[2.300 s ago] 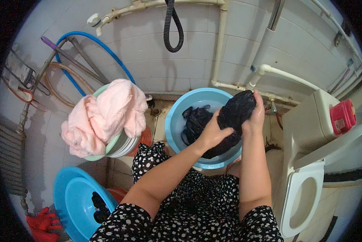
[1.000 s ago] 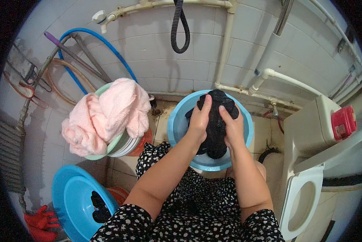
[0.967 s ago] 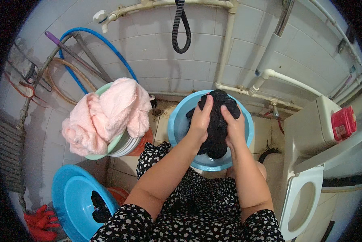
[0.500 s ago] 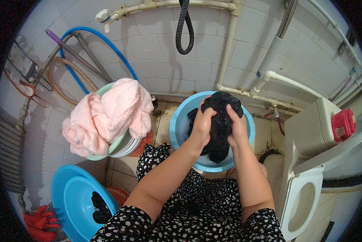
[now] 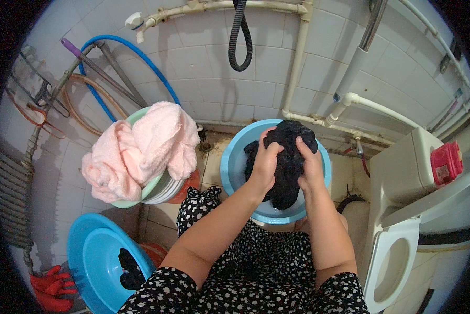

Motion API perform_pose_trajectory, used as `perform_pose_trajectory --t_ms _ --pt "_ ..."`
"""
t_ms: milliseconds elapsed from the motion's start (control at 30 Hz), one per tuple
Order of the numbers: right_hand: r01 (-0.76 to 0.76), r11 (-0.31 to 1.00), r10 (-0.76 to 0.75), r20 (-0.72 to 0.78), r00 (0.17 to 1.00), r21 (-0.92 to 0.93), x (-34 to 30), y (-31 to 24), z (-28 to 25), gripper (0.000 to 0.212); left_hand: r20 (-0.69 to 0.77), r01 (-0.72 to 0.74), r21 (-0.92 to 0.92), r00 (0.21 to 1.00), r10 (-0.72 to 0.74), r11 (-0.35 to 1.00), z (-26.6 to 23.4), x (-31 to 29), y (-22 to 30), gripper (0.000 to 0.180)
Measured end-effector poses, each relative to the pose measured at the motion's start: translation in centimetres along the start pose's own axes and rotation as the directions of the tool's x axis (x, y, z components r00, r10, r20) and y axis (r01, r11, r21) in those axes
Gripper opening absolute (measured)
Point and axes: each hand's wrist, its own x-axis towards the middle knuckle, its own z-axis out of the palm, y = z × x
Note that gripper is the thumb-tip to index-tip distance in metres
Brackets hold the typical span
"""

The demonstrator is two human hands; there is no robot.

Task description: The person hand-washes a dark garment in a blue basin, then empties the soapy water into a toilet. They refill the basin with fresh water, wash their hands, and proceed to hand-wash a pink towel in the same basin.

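Observation:
Both my hands grip a bunched black cloth garment over a light blue basin on the floor in front of me. My left hand is closed on its left side, thumb on top. On the right edge, my right hand is closed round the fabric, thumb pointing up. The garment looks wet, and its lower end hangs down into the basin. More dark fabric lies against the basin's left inner wall. Most of my fingers are hidden beneath the cloth, and its exact kind cannot be made out.
Left stands a pale green basin heaped with a pink towel. Nearer, a larger blue basin holds a small black cloth. Red rubber gloves lie at lower left. A toilet stands right; pipes run along the tiled wall.
Hardly anything differs. Both hands keep their hold on the black garment, and they have shifted very slightly to the right with it.

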Motion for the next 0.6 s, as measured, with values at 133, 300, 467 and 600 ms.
perform_pose_trajectory --t_ms 133,300,467,600 --pt "0.02 0.999 -0.019 0.03 0.999 -0.044 0.3 -0.5 -0.5 0.029 0.021 -0.043 0.0 0.999 0.043 0.999 0.0 0.2 -0.6 0.045" --pt "-0.009 0.997 0.011 0.023 1.0 -0.082 0.0 -1.8 -0.3 0.031 0.014 -0.027 0.066 1.0 0.026 0.997 0.4 0.0 -0.5 0.047" --pt "-0.007 0.987 0.019 0.074 0.997 -0.163 0.9 -2.2 -1.6 0.032 0.002 -0.1 0.183 0.995 0.101 0.978 -0.1 0.5 -1.3 0.045" --pt "0.025 0.982 -0.002 0.121 0.993 -0.188 1.0 -2.5 -1.8 0.033 0.019 -0.128 0.173 0.992 0.127 0.977 -0.1 0.6 -1.2 0.044"
